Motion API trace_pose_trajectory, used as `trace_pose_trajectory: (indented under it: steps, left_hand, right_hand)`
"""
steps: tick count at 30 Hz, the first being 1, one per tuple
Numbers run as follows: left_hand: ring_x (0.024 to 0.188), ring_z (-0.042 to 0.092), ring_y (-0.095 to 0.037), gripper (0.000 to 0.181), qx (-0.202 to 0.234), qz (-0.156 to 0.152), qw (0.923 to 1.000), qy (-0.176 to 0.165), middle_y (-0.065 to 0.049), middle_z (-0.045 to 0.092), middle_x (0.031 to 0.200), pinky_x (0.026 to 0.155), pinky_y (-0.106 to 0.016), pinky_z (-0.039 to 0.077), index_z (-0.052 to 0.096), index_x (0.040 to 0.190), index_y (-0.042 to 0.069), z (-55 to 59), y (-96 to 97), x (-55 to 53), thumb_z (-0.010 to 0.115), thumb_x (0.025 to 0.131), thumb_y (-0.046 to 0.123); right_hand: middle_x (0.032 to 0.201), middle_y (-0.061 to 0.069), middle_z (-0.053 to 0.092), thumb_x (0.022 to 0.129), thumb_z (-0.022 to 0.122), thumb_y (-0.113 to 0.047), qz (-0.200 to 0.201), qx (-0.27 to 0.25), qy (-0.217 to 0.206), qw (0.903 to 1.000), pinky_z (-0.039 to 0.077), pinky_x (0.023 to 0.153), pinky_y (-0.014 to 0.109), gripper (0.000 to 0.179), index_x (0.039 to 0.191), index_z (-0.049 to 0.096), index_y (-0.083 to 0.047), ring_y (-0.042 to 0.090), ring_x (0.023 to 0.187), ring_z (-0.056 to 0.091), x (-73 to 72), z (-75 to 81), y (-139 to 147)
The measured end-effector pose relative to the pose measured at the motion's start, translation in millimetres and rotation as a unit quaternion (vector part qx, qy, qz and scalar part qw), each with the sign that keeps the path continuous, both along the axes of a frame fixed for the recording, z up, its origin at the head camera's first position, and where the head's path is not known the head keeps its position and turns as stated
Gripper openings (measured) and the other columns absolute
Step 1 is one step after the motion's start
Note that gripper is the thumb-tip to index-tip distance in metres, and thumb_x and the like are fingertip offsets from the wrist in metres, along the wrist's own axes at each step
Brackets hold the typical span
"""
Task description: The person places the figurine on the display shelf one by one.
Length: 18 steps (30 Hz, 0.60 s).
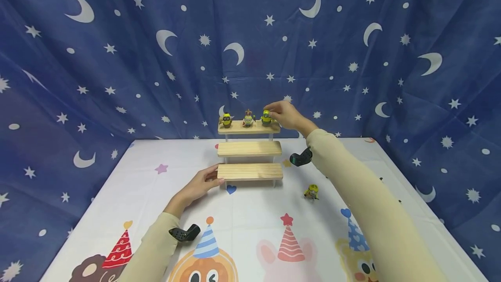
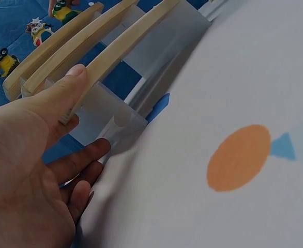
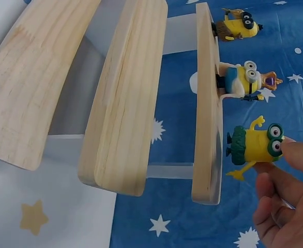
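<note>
A three-tier wooden display stand (image 1: pixel 250 148) stands on the table. My left hand (image 1: pixel 201 184) holds the left end of its lowest board (image 2: pixel 128 41), thumb (image 2: pixel 77 72) on the wood and fingers around the end. At the right end of the top board (image 3: pixel 207 108), my right hand (image 3: pixel 291 196) pinches a Minion figure in a green skirt (image 3: pixel 254 144) by its head. Its feet are close to the board; I cannot tell whether they touch. A Minion with a crown (image 3: pixel 244 80) and a dark-goggled Minion (image 3: pixel 237 26) stand on the same board.
Another Minion figure (image 1: pixel 312 192) is on the table, right of the stand. A white cloth with cartoon party animals (image 1: pixel 250 229) covers the table. Behind hangs a blue curtain (image 1: pixel 250 34) with moons and stars. Clear side supports (image 3: pixel 175 171) hold the boards.
</note>
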<state>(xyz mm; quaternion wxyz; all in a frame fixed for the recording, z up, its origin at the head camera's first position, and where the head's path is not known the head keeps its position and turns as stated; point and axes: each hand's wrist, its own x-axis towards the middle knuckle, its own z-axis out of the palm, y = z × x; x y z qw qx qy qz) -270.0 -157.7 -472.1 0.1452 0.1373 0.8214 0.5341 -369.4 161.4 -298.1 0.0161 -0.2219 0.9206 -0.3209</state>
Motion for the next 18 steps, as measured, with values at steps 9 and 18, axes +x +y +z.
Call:
trace_pose_trajectory:
  steps: [9, 18]
  left_hand:
    - [0.143, 0.046, -0.038, 0.077, -0.001, 0.006, 1.0, -0.001, -0.019, 0.047, 0.155, 0.118, -0.055, 0.038, 0.029, 0.16, 0.01, 0.4, 0.3, 0.9, 0.066, 0.098, 0.036]
    - [0.142, 0.047, -0.038, 0.077, 0.003, 0.002, 1.0, 0.003, -0.019, 0.049, 0.154, 0.119, -0.055, 0.037, 0.029, 0.16, 0.009, -1.2, -1.1, -0.2, 0.066, 0.098, 0.036]
  right_hand:
    - [0.148, 0.02, 0.055, 0.107, 0.048, -0.01, -0.005, -0.008, -0.021, 0.9997, 0.046, 0.112, 0.051, 0.037, 0.142, 0.057, -0.004, 0.036, 0.137, 0.054, -4.2, -1.8, -4.8]
    - [0.148, 0.02, 0.055, 0.106, 0.049, -0.011, 0.006, -0.012, -0.024, 0.9996, 0.047, 0.112, 0.051, 0.038, 0.143, 0.056, -0.004, 0.036, 0.137, 0.053, -4.8, -6.5, -5.6]
